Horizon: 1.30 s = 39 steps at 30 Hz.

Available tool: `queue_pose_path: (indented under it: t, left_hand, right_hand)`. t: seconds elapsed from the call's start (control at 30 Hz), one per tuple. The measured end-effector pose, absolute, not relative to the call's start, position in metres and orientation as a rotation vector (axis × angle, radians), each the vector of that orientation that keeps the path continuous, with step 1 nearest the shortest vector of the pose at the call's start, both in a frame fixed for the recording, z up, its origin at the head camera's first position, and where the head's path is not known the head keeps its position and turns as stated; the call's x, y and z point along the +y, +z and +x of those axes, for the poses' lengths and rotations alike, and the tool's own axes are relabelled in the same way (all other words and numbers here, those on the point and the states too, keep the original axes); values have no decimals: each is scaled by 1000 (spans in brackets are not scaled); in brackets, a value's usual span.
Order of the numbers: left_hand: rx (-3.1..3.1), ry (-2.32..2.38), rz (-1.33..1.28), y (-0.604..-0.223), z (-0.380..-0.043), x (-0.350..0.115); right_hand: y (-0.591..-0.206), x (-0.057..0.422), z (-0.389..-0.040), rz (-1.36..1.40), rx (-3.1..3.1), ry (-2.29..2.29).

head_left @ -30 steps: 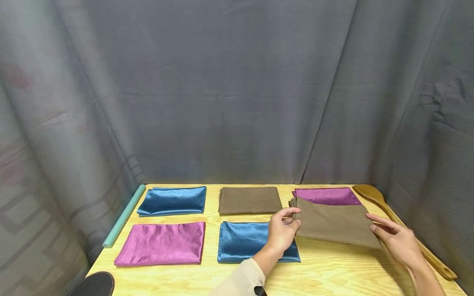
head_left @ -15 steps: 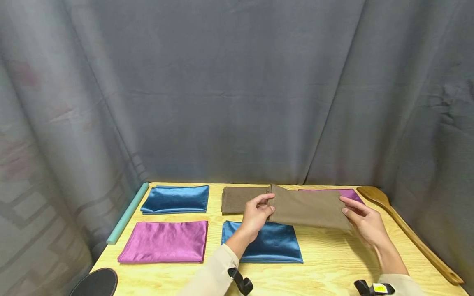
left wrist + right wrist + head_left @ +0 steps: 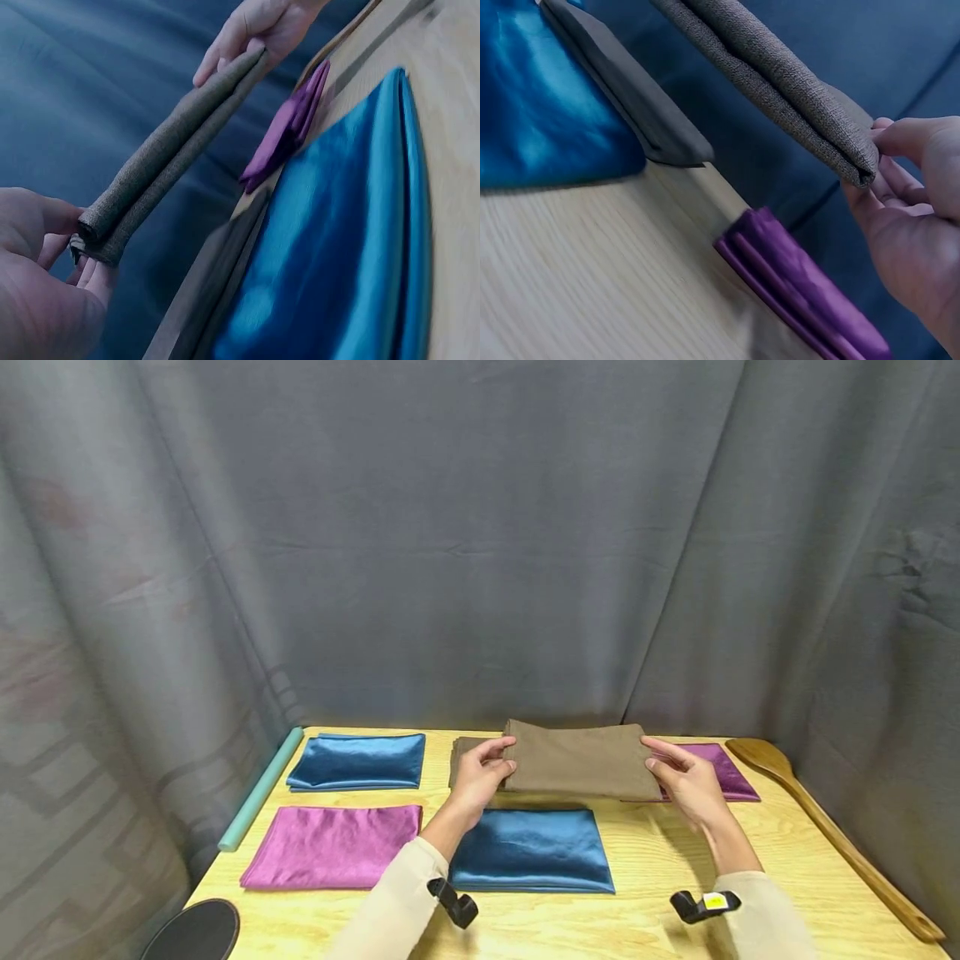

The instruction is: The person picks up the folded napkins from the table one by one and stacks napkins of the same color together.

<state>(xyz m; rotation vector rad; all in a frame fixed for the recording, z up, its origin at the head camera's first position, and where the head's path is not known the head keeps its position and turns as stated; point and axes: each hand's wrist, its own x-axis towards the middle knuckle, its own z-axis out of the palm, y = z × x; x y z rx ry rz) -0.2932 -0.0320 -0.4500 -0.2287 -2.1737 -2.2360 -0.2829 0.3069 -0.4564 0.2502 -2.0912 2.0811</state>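
A folded brown cloth hangs in the air between both hands, above the back of the table. My left hand pinches its left end between thumb and fingers, and my right hand pinches the right end. In the left wrist view the held cloth shows its thick folded edge. Below it lies a second folded brown cloth, mostly hidden in the head view; the right wrist view shows this lower cloth flat on the table. A purple cloth lies partly behind my right hand.
A blue folded cloth lies in front of the hands. To the left are another blue cloth and a pink-purple cloth. A teal rod lines the left edge; a wooden spoon lies along the right. A dark round object sits front left.
Both hands have carried the brown cloth leftward and slightly up, from over the purple cloth at the right to over the other brown cloth. The purple cloth's right part is uncovered again.
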Motion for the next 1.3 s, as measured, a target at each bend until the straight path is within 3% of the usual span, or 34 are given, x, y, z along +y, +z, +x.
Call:
queue_pose_path:
  t: [0.57,1.3]
  left_hand:
    - [-2276,-2053,-124,-468,-332,-81]
    - [-2296,-2008,-1,-494,-343,-100]
  right_hand:
    - [-466,257,-332,171,-2246,2059]
    - [-496,222,-356,24,-2333,2057]
